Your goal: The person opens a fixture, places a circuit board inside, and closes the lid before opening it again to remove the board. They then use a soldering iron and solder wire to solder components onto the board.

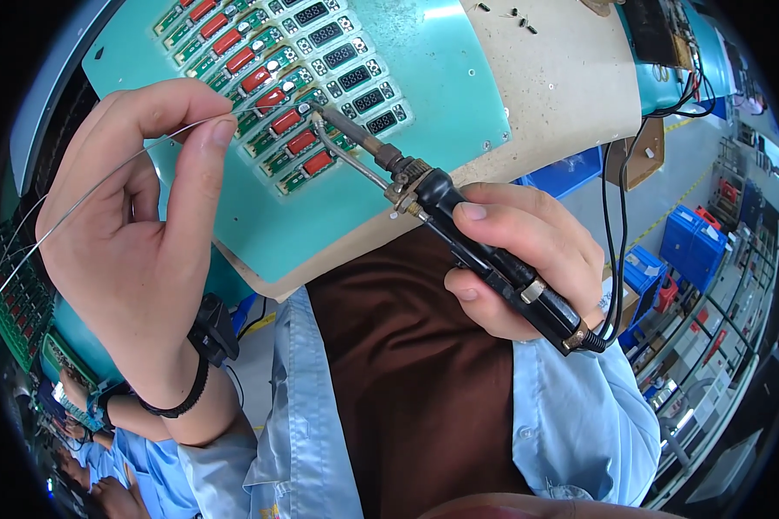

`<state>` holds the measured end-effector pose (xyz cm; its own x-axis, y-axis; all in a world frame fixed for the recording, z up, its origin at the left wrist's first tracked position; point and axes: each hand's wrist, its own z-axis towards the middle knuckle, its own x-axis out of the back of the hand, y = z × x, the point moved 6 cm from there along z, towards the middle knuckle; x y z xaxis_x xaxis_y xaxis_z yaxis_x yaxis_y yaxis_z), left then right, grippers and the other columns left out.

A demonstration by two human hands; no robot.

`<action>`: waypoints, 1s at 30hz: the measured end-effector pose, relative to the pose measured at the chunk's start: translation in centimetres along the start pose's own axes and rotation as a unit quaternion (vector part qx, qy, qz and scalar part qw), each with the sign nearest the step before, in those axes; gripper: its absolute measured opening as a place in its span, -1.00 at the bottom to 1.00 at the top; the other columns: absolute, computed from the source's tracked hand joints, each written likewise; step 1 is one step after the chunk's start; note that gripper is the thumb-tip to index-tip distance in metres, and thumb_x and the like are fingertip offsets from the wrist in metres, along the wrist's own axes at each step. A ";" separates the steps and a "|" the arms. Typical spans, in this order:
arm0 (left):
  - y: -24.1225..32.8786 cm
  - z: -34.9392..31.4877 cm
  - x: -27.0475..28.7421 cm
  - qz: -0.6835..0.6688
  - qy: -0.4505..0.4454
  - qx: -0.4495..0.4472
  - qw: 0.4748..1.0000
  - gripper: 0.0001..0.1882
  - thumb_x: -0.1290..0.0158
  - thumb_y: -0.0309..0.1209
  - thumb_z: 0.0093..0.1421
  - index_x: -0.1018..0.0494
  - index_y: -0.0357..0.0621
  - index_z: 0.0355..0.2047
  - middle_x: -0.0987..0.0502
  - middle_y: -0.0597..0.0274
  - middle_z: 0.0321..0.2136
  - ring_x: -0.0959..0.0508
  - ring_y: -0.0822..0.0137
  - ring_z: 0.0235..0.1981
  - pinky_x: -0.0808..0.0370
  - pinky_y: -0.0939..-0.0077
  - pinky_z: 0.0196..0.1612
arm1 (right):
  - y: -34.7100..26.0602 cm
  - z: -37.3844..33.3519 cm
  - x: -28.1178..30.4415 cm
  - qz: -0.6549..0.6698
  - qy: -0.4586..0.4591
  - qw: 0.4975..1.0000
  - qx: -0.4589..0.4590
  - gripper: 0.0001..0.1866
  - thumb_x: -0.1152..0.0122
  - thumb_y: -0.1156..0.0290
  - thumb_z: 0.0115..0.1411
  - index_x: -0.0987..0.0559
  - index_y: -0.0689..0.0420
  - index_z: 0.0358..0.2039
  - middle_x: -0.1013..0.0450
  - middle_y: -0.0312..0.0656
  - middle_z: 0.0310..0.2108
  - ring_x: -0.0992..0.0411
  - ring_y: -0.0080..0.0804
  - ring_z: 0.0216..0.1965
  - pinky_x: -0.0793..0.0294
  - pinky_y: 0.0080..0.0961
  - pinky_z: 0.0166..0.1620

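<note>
Between thumb and forefinger, my left hand [138,195] pinches a thin solder wire [86,197], which trails back across the hand to the left. Its front end reaches over a row of small green circuit boards [296,183] with red block components [318,163] and black digit displays [353,79]. My right hand [537,246] is wrapped round a black soldering iron [515,268] with a thin metal tube alongside its shaft. The iron's tip points left at the boards, close to the wire's end; whether they touch is too small to tell. The boards sit in a teal panel [437,65].
A beige board [571,86] lies under the panel, with small black parts [528,26] on it. Black cables [623,233] hang at right. Blue crates [692,246] and a cardboard box [645,156] stand beyond. Another person's blue sleeve [151,463] shows at lower left, near more circuit boards [17,320].
</note>
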<state>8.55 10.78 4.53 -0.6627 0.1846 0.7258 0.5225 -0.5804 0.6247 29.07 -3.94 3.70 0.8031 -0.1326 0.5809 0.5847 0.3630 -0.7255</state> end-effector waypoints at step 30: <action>-0.2 -0.2 1.0 0.004 0.021 -0.005 1.000 -0.87 -0.26 -0.65 0.21 -0.62 -0.29 -0.22 -0.60 0.41 -0.34 -0.11 0.73 -0.60 0.01 0.76 -0.55 | -0.6 0.1 0.1 -0.014 0.009 1.000 0.013 -0.57 -0.49 0.42 0.09 -0.59 0.36 -0.08 -0.60 0.17 -0.26 -0.65 -0.06 -0.30 -0.62 -0.40 -0.25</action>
<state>7.66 10.95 5.11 -0.6805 0.1477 0.7177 0.5218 -0.5900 0.6161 28.83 -4.04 4.24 0.7892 -0.1600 0.5929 0.6032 0.3835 -0.6993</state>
